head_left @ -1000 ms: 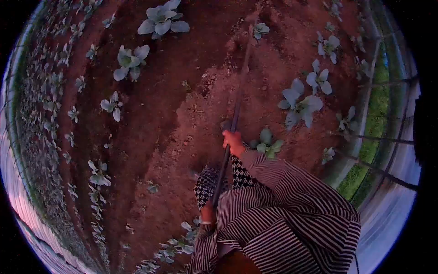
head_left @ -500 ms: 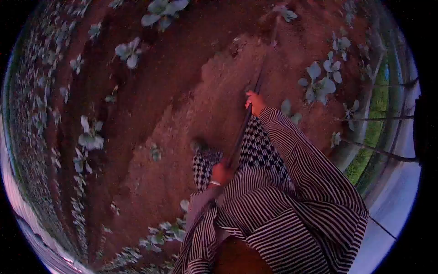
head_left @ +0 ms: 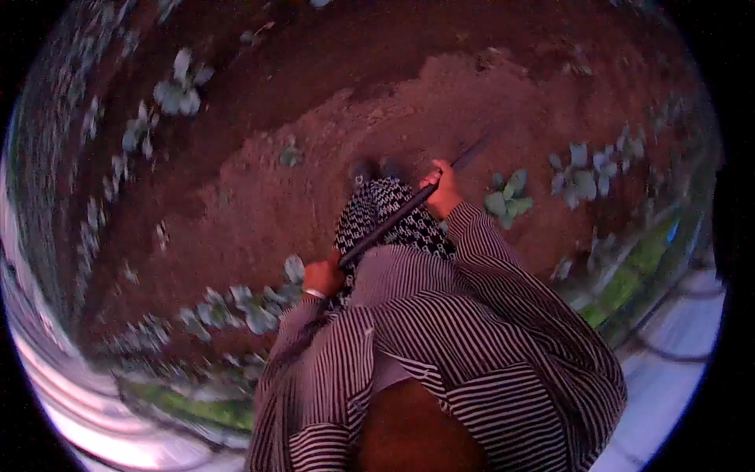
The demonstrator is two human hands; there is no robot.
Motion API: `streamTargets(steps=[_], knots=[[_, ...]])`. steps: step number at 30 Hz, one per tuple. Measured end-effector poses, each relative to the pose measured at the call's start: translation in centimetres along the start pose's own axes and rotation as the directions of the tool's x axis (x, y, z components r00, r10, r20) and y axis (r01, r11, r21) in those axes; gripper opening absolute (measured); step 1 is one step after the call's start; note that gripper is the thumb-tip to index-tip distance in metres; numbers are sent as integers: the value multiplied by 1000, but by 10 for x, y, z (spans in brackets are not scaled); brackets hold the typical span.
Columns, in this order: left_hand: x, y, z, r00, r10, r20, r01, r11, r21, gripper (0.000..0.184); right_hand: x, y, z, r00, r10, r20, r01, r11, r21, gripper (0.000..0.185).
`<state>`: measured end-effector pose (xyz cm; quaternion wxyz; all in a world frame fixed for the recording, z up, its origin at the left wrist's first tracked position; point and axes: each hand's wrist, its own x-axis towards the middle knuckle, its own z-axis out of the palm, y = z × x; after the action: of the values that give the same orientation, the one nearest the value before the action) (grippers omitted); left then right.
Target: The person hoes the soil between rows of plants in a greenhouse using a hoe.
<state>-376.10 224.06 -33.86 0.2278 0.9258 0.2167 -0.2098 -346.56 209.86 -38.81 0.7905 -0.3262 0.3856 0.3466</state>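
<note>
okay, left hand (head_left: 322,277) clamped on the dark pole (head_left: 391,226) nearer the body, right hand (head_left: 443,193) wrapped round it further forward, looks like two-handed steering, the next move seemingly calling for care around the young cabbage plant (head_left: 510,200) near the right hand.

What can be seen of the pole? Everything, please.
The pole looks slender, straight and dark; its material can't be told. In the view it slants from lower left to upper right, passing in front of the patterned trousers and on over the soil. The left hand grips it near its lower visible end, the right hand farther up. Beyond the right hand it blurs out, so its far end can't be made out.
</note>
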Motion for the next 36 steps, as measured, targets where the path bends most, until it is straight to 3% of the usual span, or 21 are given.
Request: streamTargets(steps=[2, 3, 4, 6, 7, 10, 11, 13, 14, 15, 16, 18, 19, 20, 22, 24, 25, 29, 32, 33, 36], knots=[[2, -2, 54, 997, -76, -7, 75, 996, -52, 23, 19, 20, -29, 999, -9, -39, 6, 996, -87, 24], [0, 3, 69, 995, -100, -27, 98, 993, -64, 22, 53, 24, -66, 997, 66, 50, -64, 997, -48, 25], [-4, 3, 81, 993, -104, -50, 101, 993, -62, 21, 72, 29, -88, 995, 87, 42, -83, 993, -83, 25], [-22, -5, 128, 992, -105, -63, 103, 994, -40, 28, 91, 48, -135, 995, 93, 22, -89, 986, -143, 27], [49, -4, 122, 993, -110, 37, 113, 990, -89, 32, 153, 24, -122, 985, 130, -110, -146, 977, -153, 29], [62, -8, 149, 992, -118, 38, 123, 977, -176, 30, 194, 32, -167, 971, 193, -140, -218, 957, -190, 29], [63, -14, 169, 997, -67, -29, 58, 971, -231, 30, 186, 35, -171, 1000, -17, -6, 9, 769, -639, 30], [62, -9, 171, 991, -133, 24, 135, 963, -234, 30, 173, 29, -161, 985, 139, -103, -172, 851, -497, 29], [64, -1, 172, 987, -155, 45, 161, 958, -239, 30, 198, 8, -192, 928, 372, 15, -352, 890, -289, 24], [55, 5, 174, 989, -145, -15, 135, 952, -275, 31, 216, -4, -225, 811, 562, 164, -556, 827, -81, 21], [40, 15, 164, 989, -128, -78, 99, 948, -303, 32, 187, -9, -218, 920, 344, 190, -130, 722, -679, 24], [-12, 42, 104, 983, -157, -98, 120, 943, -309, 31, 97, -20, -159, 968, 117, 222, 151, 433, -889, 29], [-24, 50, 88, 975, -179, -135, 129, 941, -313, 30, 72, -23, -138, 996, 91, 19, -43, 629, -776, 29], [-27, 54, 86, 966, -195, -171, 132, 937, -324, 30, 65, -28, -126, 983, 180, -43, -167, 766, -621, 29], [-56, 58, 52, 936, -234, -265, 147, 940, -309, 29, 33, -25, -89, 908, 405, -106, -418, 887, -196, 30], [-64, 60, 34, 900, -247, -358, 131, 939, -317, 28, 24, -29, -80, 959, 234, -161, -279, 885, -373, 30], [-70, 68, 14, 902, -299, -310, 189, 921, -340, 30, 19, -31, -70, 974, 147, -170, -210, 867, -452, 30], [-42, 53, 25, 853, -296, -430, 95, 898, -430, 30, 39, -31, -45, 963, 177, -201, -246, 880, -405, 30], [-26, 37, 35, 898, -320, -301, 199, 907, -371, 29, 59, -11, -35, 970, 183, -159, -236, 861, -450, 30], [-16, 31, 34, 870, -309, -383, 178, 923, -341, 16, 57, -2, -19, 966, 211, -149, -256, 855, -451, 31], [-2, 20, 0, 791, -311, -527, 173, 940, -295, 14, 96, 2, -5, 932, 354, -76, -354, 845, -401, 31]])
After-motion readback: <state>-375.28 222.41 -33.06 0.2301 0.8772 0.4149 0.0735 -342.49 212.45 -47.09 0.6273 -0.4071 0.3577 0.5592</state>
